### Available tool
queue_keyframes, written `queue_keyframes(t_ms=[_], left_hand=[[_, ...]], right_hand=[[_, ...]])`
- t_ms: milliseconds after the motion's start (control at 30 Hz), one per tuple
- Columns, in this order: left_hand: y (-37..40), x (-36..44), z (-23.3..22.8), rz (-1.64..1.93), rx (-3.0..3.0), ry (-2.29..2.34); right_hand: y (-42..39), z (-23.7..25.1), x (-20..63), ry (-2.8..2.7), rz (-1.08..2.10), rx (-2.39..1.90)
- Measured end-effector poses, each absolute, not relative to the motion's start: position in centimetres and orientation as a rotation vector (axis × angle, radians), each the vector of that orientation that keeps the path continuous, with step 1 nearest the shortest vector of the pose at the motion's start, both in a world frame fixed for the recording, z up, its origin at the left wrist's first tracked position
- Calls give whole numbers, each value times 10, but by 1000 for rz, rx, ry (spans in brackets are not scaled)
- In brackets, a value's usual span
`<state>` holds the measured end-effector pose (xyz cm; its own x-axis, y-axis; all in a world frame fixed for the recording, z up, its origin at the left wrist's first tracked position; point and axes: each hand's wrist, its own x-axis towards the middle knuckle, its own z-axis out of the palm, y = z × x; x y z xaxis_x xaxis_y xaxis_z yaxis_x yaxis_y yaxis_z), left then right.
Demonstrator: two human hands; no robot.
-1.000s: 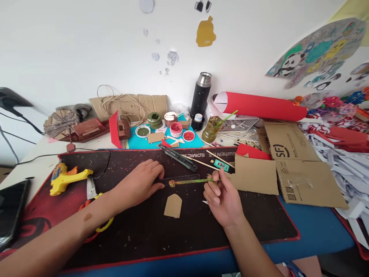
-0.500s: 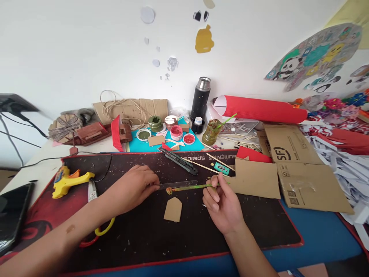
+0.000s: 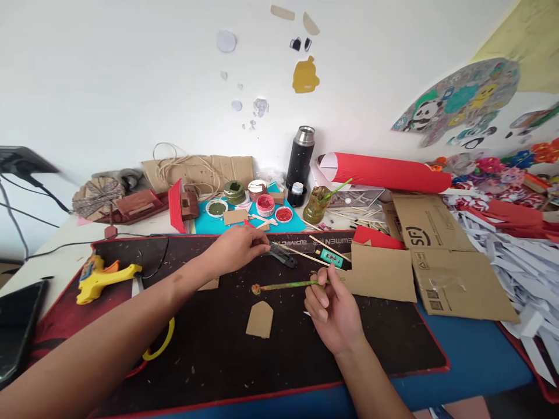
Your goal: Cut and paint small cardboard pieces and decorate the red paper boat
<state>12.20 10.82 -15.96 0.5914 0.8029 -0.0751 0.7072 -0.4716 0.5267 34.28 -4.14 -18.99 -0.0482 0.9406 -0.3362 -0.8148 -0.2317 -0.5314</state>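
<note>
gripping right hand (image 3: 331, 309): was closed round green stick (image 3: 283, 286), clumped tip pointing left
left hand (image 3: 240, 247): was at cutter (image 3: 285, 257), grip unclear to me
cardboard tab (image 3: 260, 320): lay just nearside of stick's tip

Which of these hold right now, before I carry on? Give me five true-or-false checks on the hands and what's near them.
1. The right hand holds the green-stained stick. True.
2. The stick's clumped end points right in the view. False: it points left.
3. The left hand is at the dark knife. True, though contact is hard to tell.
4. The small pointed cardboard piece is in the left hand. False: the cardboard piece lies on the mat.
5. The black flask stands upright near the wall. True.
</note>
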Motion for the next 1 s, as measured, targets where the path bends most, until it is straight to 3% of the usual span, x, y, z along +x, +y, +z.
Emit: queue_keyframes(t_ms=[167, 333, 500, 1000], left_hand=[[86, 87, -164, 471, 2515, 1258], [23, 47, -172, 338, 2448, 1072], [-17, 61, -185, 266, 2529, 904], [22, 84, -177, 417, 2596, 1099]], right_hand=[[-41, -189, 343, -219, 1656, -731], [-42, -188, 343, -220, 1686, -723], [-42, -187, 342, -238, 1682, -742], [-38, -191, 337, -271, 1684, -797]])
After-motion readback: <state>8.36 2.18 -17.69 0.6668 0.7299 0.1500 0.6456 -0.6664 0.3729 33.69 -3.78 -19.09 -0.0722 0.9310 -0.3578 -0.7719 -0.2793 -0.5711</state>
